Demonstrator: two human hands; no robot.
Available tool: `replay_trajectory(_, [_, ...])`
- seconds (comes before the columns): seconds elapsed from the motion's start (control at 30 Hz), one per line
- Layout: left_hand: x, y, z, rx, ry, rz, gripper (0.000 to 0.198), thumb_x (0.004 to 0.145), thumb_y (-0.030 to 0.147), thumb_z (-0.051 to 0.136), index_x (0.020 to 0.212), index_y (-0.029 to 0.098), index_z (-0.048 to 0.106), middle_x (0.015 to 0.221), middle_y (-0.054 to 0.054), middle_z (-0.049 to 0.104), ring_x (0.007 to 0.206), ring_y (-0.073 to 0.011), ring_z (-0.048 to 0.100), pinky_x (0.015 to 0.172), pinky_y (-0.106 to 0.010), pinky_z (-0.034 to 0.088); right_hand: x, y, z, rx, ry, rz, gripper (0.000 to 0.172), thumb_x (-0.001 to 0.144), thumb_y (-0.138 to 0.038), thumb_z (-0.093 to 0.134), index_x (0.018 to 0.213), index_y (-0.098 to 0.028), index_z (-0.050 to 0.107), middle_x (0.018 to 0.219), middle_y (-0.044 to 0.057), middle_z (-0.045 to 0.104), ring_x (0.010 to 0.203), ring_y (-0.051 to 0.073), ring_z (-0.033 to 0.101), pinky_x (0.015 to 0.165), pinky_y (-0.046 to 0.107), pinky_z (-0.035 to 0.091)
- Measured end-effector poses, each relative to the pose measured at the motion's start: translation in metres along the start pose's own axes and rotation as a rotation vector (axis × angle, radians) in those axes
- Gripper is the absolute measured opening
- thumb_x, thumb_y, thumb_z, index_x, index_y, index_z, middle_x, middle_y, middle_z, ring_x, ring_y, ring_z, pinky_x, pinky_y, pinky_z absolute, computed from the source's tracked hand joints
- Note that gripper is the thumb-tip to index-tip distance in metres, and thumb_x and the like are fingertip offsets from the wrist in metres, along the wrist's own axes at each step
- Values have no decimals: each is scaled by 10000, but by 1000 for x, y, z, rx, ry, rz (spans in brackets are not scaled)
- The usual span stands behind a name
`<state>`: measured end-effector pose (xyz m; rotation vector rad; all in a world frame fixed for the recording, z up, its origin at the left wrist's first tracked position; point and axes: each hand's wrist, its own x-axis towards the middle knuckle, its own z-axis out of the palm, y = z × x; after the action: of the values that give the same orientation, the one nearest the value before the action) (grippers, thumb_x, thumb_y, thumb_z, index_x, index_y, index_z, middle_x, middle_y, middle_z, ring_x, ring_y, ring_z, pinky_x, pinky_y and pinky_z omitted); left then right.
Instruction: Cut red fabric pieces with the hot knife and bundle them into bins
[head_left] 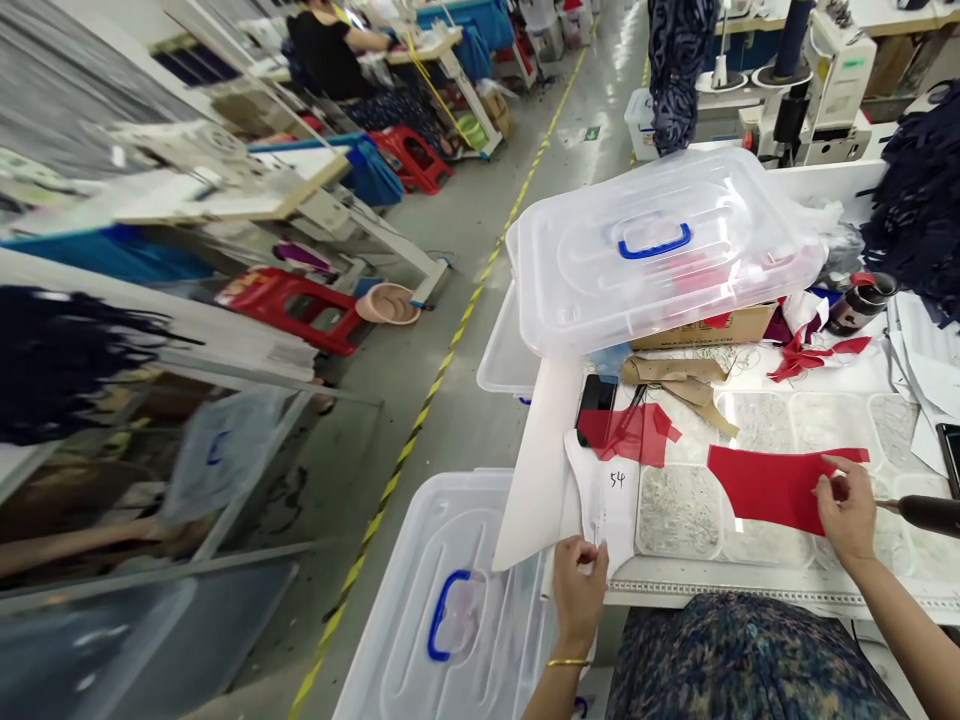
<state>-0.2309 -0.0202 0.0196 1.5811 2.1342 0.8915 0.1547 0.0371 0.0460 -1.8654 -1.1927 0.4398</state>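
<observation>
My left hand (579, 590) pinches the lower edge of a white fabric piece (609, 500) marked 54, at the front left of the white work table (540, 480). My right hand (847, 510) is closed on the right end of a red fabric piece (772, 485) lying flat on the table, and a dark tool handle (930, 514) sticks out to its right. Another red piece (634, 432) lies beside a black phone (596, 400).
A clear plastic bin lid with a blue handle (660, 245) rests on a cardboard box (720, 328) at the table's back. A second lidded bin (450, 610) stands on the floor at my left. Red scraps, a dark cup (859, 300), sewing machines, red stools and a seated person lie beyond.
</observation>
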Motion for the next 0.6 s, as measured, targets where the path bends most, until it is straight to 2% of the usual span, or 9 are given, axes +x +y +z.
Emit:
replay_trajectory(0.13, [2,22,-12,-101,-17,41,248,830,306,568,631,224,445,709,3,512,673,-155,530,634,-266,459,-11,-22,13,115,-232,42,233,856,-393,512,959,-213,619,889,64,607,700,187,551,642,347,478])
replay_trajectory(0.3, [6,50,-18,-216,-162,113,265,848,280,547,632,233,401,678,15,474,669,-153,527,636,-256,461,-29,-51,32,225,-536,53,265,859,-457,566,935,-225,668,903,60,659,680,171,590,623,319,501])
replay_trajectory(0.43, [6,70,-12,-313,-328,279,247,855,200,541,651,231,404,687,9,496,686,-150,549,642,-255,466,-41,-62,46,304,-677,81,471,799,-530,652,1153,-221,627,1044,71,651,711,160,616,637,310,533])
replay_trajectory(0.5, [5,80,-8,-358,-433,343,257,859,167,528,646,227,398,677,8,501,668,-142,548,626,-248,462,-44,-63,50,343,-735,139,620,750,-558,701,1246,-208,575,1025,72,645,705,162,611,642,318,536])
replay_trajectory(0.6, [4,94,-6,-402,-588,395,259,846,129,521,638,220,397,687,-2,527,677,-137,555,621,-239,458,-46,-62,50,400,-796,238,721,669,-589,763,1249,-204,574,989,67,643,719,175,594,660,335,528])
